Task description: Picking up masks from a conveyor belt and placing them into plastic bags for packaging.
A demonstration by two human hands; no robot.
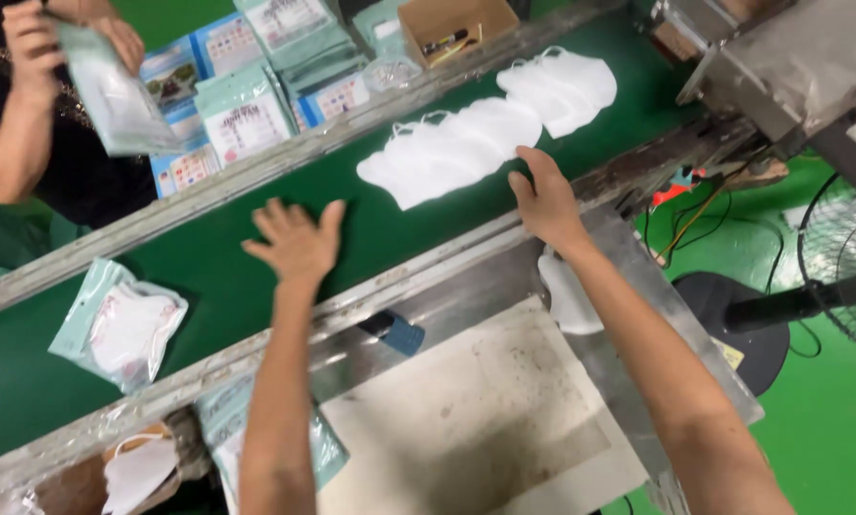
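Observation:
My left hand (295,240) hovers flat over the green conveyor belt (399,229) with fingers spread and nothing in it. My right hand (545,200) reaches to the belt's near edge, fingers apart, just beside a row of overlapping white face masks (447,148). A second bunch of white masks (561,86) lies farther right on the belt. A bagged mask (118,324) rests on the belt at the left. Another white mask (569,296) lies under my right forearm on the metal worktable (638,277).
Across the belt another person's hands (28,48) hold a pale pouch (113,95), beside stacks of packaging pouches (247,105) and a small cardboard box (452,27). A blue-black tool (395,331) and a worn white board (485,420) lie on the worktable. A fan (843,267) stands at right.

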